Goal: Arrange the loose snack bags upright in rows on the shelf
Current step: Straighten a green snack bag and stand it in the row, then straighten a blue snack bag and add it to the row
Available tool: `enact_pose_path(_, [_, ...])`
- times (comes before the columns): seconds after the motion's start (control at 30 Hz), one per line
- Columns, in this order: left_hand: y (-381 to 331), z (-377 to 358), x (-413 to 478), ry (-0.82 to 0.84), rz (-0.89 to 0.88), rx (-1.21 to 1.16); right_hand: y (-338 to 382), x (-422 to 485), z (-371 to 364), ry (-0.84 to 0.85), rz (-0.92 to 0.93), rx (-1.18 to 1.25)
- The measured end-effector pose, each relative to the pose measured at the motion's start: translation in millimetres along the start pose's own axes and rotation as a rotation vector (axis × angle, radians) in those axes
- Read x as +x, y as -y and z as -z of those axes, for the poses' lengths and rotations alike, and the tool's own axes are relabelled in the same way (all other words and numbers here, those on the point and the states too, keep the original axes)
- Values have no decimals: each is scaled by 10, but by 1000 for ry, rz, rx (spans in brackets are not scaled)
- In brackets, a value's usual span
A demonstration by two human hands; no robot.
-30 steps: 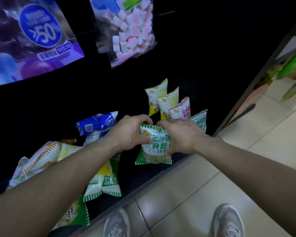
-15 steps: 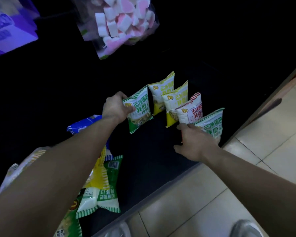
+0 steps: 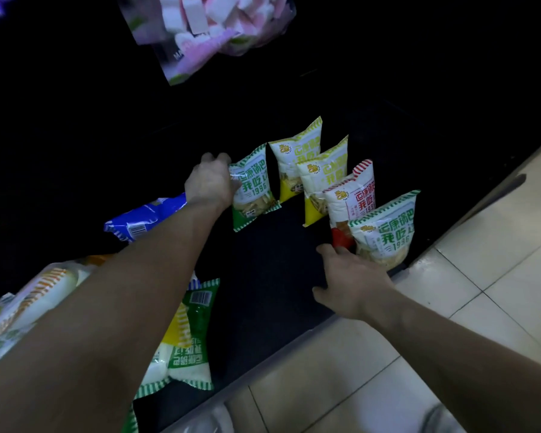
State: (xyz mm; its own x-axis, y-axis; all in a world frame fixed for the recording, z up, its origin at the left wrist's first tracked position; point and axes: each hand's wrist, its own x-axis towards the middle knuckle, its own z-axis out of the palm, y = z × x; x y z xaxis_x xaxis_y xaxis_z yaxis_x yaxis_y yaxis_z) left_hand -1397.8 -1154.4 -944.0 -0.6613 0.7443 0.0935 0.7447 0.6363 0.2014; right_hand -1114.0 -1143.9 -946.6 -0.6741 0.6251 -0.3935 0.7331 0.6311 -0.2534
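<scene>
Looking down through the head camera, you have your left hand [image 3: 211,182] clamped on the left edge of a green snack bag [image 3: 253,190], fingers curled round it. It holds the bag upright on the dark shelf [image 3: 272,276], to the left of the standing row and apart from it. Your right hand [image 3: 352,282] is apart, fingers spread and holding nothing. Its fingertips sit at the foot of the red bag [image 3: 355,198]; whether they touch it I cannot tell.

Watch these risks:
- The held bag has no neighbour to lean on. It would likely tip over if you let go before its base sits flat.
- The row leans bag on bag, so a nudge from your right fingertips could knock several down.
- The near green bag [image 3: 386,232] stands close to the shelf lip, so a push could send it onto the tiled floor [image 3: 469,307].
- Your left forearm crosses the loose pile and could drag bags as it pulls back.

Counted upright: two green, two yellow ( [image 3: 295,154], [image 3: 324,182]) and one red, five in all. Lying loose at the left are one blue bag [image 3: 147,218], one flat green bag [image 3: 191,354] barcode up, and one orange-striped bag [image 3: 35,298]. Others show partly under your arm, so that count is uncertain. One marshmallow bag [image 3: 213,29] hangs above.
</scene>
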Motion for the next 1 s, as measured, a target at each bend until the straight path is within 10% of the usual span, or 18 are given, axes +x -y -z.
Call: enact_pose_path(1.0, [1657, 836, -1020, 147, 95, 239, 1140, 155, 1, 35, 169, 79])
